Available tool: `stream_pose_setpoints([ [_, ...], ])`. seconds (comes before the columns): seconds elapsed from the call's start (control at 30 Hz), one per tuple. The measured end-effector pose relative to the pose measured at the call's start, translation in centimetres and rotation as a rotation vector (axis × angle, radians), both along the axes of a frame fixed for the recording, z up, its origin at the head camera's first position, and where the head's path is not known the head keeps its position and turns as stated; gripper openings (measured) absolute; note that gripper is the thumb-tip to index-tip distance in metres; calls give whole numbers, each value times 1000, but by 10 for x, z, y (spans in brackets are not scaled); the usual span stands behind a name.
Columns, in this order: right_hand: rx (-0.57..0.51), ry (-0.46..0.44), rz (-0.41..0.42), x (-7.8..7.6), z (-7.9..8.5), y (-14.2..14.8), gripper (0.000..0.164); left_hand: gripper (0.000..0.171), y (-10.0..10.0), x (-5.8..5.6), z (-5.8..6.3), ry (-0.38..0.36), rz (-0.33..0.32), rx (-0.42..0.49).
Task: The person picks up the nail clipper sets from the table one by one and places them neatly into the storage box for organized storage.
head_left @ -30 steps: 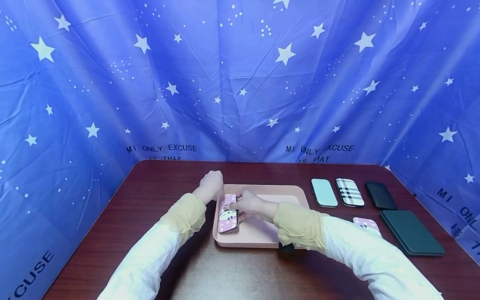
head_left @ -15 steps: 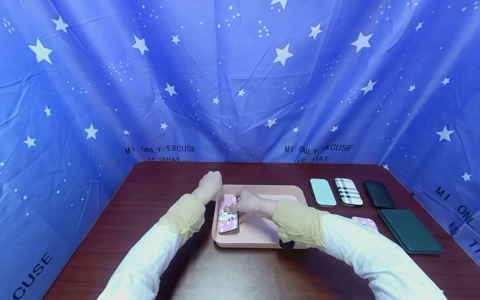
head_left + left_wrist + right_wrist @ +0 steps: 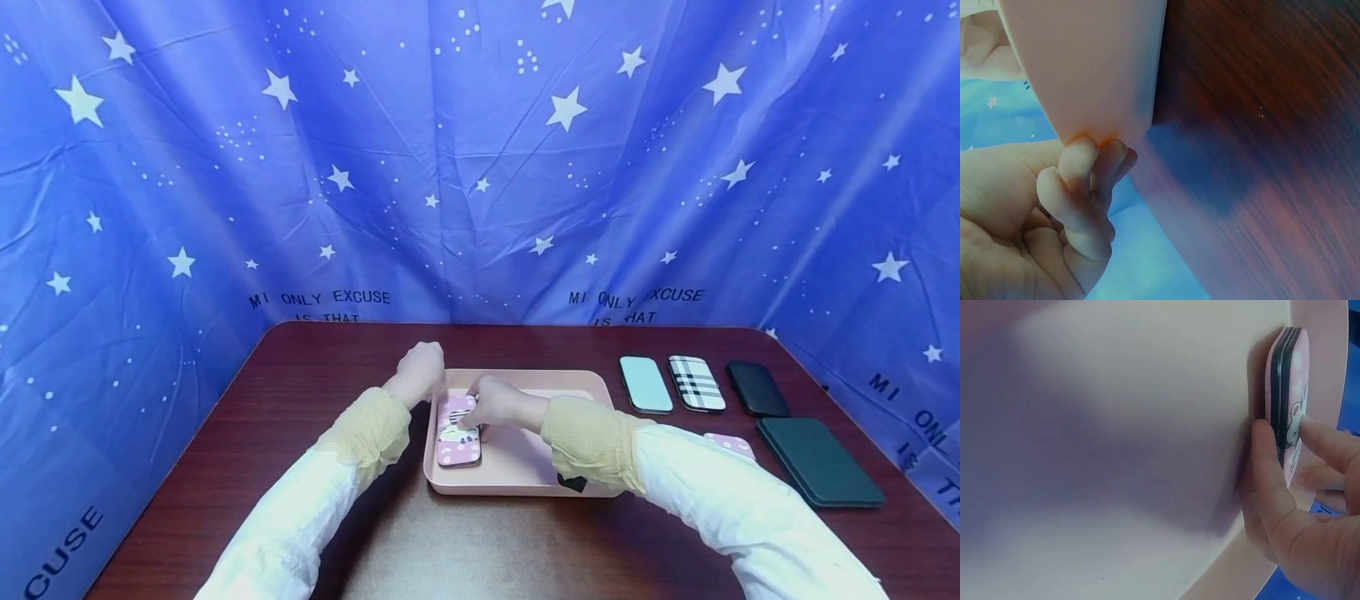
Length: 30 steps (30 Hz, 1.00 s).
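A pink hard case [image 3: 459,450] with a cartoon print lies at the left end of the shallow pink tray [image 3: 525,487]. My right hand [image 3: 498,404] holds the case by its right side, thumb on the printed face. From the right wrist view, the case [image 3: 1279,381] shows its dark seam and metal edge between thumb and fingers [image 3: 1266,440]. My left hand [image 3: 422,369] is at the tray's far left corner. Up close in the left wrist view, the curled fingers of the left hand [image 3: 1054,212] grip that corner, tips against the outer wall.
To the right stand a mint case [image 3: 646,385], a plaid case [image 3: 697,383], a black case [image 3: 758,388] and a larger dark green case [image 3: 821,463]. Another pink case [image 3: 729,446] is partly hidden by the right sleeve. A starry blue curtain [image 3: 480,125] hangs behind the table.
The pink case in the tray has shifted slightly right and toward the near side, with my right hand on it. My left hand has stayed at the corner.
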State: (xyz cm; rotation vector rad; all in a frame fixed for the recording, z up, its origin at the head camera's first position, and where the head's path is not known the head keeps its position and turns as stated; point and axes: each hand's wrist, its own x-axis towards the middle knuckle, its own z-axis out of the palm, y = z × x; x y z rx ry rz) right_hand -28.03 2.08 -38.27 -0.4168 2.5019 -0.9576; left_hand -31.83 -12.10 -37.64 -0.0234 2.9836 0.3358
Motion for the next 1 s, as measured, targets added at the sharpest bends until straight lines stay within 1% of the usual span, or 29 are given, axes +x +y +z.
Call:
stream_pose_setpoints([
  [0.23,25,-5,3,-1,-1,1,47,14,1,0,-1,-3,1,0],
  [0.37,44,8,12,-1,-2,3,51,15,1,1,-1,-2,-6,0],
  [0.43,32,-4,9,0,-2,4,55,18,1,1,-1,5,-8,-4],
  [0.5,-3,-26,5,0,-2,5,58,18,1,1,-1,5,-7,-4],
  [0.63,-37,-19,26,0,3,9,60,18,1,0,-1,1,-1,-4],
  [0.77,16,26,58,0,11,14,56,19,2,-1,0,-9,4,-5],
  [0.93,25,32,85,3,21,22,49,20,2,-1,1,-8,9,-30],
  [1.0,38,67,100,4,26,24,47,21,2,0,1,-4,12,-38],
])
